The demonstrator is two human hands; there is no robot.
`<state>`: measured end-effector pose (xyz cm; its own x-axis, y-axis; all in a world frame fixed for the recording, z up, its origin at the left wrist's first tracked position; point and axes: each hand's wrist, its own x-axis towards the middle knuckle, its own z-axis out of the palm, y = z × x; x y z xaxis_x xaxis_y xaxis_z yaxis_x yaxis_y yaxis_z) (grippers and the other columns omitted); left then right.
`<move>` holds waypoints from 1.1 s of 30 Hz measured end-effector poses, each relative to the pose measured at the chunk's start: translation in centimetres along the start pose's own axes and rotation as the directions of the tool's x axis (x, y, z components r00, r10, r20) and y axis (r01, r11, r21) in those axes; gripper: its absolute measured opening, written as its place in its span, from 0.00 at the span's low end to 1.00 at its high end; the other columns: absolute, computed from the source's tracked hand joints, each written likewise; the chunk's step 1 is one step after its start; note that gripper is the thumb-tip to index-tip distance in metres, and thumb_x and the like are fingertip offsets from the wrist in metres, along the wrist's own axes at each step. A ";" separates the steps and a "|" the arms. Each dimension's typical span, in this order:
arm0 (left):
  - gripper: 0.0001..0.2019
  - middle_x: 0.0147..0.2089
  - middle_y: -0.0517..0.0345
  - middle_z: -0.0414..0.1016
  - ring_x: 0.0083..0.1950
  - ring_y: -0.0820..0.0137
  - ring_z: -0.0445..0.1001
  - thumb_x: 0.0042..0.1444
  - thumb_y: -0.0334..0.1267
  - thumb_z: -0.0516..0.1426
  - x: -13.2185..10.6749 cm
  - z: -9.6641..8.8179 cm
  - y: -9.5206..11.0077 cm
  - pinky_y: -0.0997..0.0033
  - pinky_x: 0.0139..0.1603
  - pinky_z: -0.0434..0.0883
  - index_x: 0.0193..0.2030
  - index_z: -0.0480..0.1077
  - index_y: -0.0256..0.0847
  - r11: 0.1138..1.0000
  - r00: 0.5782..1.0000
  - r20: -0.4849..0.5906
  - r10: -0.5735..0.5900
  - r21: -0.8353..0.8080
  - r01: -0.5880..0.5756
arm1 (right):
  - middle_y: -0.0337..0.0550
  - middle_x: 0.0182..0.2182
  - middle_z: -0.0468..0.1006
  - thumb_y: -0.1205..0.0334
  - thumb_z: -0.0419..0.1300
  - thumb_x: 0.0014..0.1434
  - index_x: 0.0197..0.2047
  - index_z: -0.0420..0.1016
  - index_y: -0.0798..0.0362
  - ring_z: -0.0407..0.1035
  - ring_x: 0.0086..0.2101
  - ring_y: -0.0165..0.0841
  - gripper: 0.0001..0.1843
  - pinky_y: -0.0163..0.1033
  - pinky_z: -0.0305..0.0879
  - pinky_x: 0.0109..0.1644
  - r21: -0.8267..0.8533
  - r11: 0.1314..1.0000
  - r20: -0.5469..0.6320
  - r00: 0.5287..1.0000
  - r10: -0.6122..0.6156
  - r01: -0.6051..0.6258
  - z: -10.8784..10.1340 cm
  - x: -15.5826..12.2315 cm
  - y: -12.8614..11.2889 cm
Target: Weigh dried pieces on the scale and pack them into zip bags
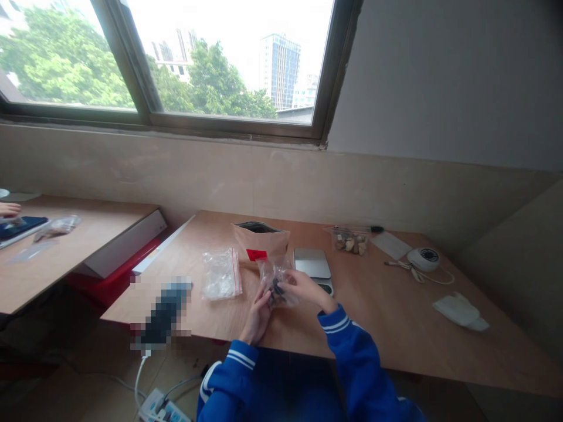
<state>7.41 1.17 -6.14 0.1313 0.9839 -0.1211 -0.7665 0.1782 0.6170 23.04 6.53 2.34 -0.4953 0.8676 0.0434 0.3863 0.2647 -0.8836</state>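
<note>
A clear plastic bag with small dark pieces inside lies between my hands near the table's front edge. My left hand is closed on its left side, low down. From the right, my right hand reaches over with bent fingers closed on the bag near the dark pieces; the fingertips are partly hidden. Just behind stands an open brown paper pouch with a red label. To its left is a stack of clear zip bags. A small silver scale sits beside my right hand, its front partly covered by the wrist.
Further right are a zip bag of brown and pale pieces, a black pen, a white round device with a cable and a crumpled white bag. A phone-like object is blurred at left. Another person's hand shows at the neighbouring table.
</note>
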 end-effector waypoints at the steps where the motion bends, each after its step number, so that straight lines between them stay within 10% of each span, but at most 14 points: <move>1: 0.23 0.60 0.52 0.70 0.63 0.61 0.65 0.54 0.35 0.59 0.0 0.0 -0.1 0.61 0.63 0.59 0.58 0.67 0.46 1.000 1.000 -0.014 0.014 0.002 -0.014 | 0.45 0.38 0.80 0.55 0.60 0.57 0.42 0.76 0.54 0.73 0.38 0.39 0.13 0.43 0.68 0.44 0.028 1.000 0.029 1.000 -0.002 0.001 0.1 -0.1 0.1; 7: 0.20 0.55 0.50 0.74 0.56 0.63 0.71 0.51 0.35 0.63 -0.1 -0.3 -0.3 0.67 0.56 0.66 0.52 0.71 0.42 0.992 0.992 -0.070 0.109 0.072 -0.104 | 0.44 0.44 0.79 0.53 0.64 0.54 0.49 0.73 0.52 0.73 0.44 0.40 0.21 0.45 0.67 0.50 0.235 0.972 0.253 0.965 -0.070 0.009 0.6 -0.3 -0.3; 19: 0.14 0.40 0.50 0.79 0.41 0.66 0.76 0.47 0.38 0.65 -0.6 -1.1 1.2 0.72 0.43 0.70 0.40 0.76 0.34 0.936 0.979 -0.139 0.147 0.340 -0.092 | 0.47 0.42 0.79 0.51 0.66 0.52 0.44 0.76 0.53 0.73 0.43 0.41 0.19 0.47 0.67 0.51 0.176 0.982 0.087 0.992 -0.090 0.073 1.6 -0.1 0.2; 33: 0.13 0.52 0.50 0.76 0.55 0.63 0.72 0.53 0.37 0.61 -0.7 -1.7 0.7 0.67 0.56 0.68 0.46 0.74 0.40 0.999 0.967 -0.250 0.045 0.011 -0.044 | 0.43 0.39 0.76 0.56 0.68 0.48 0.37 0.65 0.51 0.74 0.40 0.36 0.19 0.45 0.70 0.47 0.338 0.935 -0.147 0.988 -0.056 0.104 -0.6 0.0 0.1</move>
<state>5.67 0.59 -6.93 -0.0651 0.9567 -0.2838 -0.7645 0.1350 0.6303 23.54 6.84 2.57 -0.3967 0.9037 0.1611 0.0467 0.1952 -0.9797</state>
